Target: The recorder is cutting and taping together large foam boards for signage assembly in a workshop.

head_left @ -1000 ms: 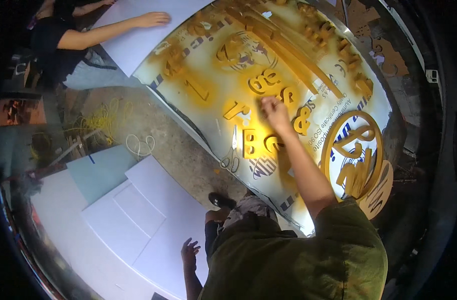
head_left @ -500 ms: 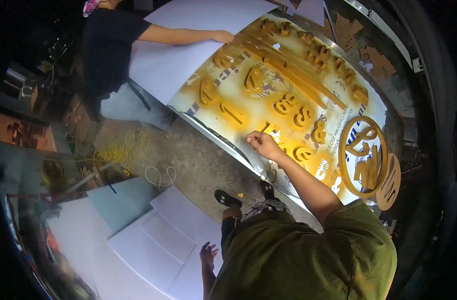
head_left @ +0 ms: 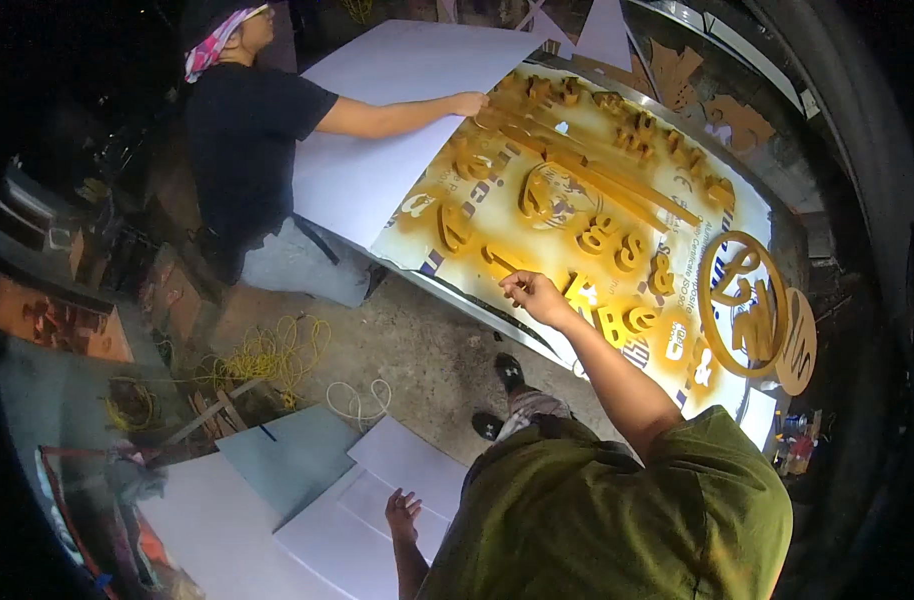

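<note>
Pinching sheet [head_left: 677, 225] near edge, right fingers [head_left: 517, 287] | left hand [head_left: 404, 515] spread, free over white boards [head_left: 377, 520]

R arm stretched fwd toward 11 o'clock, right hand [head_left: 533, 294] w/ fingertips pinched together. Left hand [head_left: 403, 514] low at 7 o'clock, fingers spread, palm down.

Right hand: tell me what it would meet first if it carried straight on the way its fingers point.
The right hand points up and left across the sprayed sheet. First in that line looks to be the long gold strip just beyond its fingertips, though depth is hard to judge in this view.
</note>
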`<state>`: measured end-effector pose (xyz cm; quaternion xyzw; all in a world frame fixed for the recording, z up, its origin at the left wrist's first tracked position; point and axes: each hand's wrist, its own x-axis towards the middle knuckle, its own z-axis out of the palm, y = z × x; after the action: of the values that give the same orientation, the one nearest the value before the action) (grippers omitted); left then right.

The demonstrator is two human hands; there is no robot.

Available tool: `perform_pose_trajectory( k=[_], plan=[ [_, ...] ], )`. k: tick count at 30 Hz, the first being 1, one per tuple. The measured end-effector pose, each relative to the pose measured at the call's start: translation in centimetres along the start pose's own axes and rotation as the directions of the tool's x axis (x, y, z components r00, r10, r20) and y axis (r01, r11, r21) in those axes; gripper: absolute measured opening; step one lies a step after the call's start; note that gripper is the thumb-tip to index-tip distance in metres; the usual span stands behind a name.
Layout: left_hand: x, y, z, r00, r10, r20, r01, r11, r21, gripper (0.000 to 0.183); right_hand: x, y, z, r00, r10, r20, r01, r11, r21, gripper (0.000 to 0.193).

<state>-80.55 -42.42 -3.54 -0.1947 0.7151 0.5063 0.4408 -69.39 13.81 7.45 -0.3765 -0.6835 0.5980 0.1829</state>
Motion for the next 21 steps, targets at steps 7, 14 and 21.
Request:
perform_pose_trajectory(
  k=[7,14,21],
  plan=[
    [2.0,3.0,1.7,0.995,-0.045,0.089,0.051,0.996,-0.067,0.04,5.4,-0.1,-1.1,0.998,0.037,-0.041,-0.032,0.991,0.133,0.019],
    [4.0,4.4,-1.7,0.84,0.398,0.368,-0.542,0.611,0.577,0.041,10.3,-2.6,0.5,1.0,0.002,0.003,-0.003,0.952,0.305,0.019],
    [0.5,15.6,5.3,0.922,0.386,-0.026,-0.344,0.849,0.401,0.051,16.9,-6.7,-4.8,0.95,-0.11,-0.293,0.201,0.933,0.3,0.064]
  ],
)
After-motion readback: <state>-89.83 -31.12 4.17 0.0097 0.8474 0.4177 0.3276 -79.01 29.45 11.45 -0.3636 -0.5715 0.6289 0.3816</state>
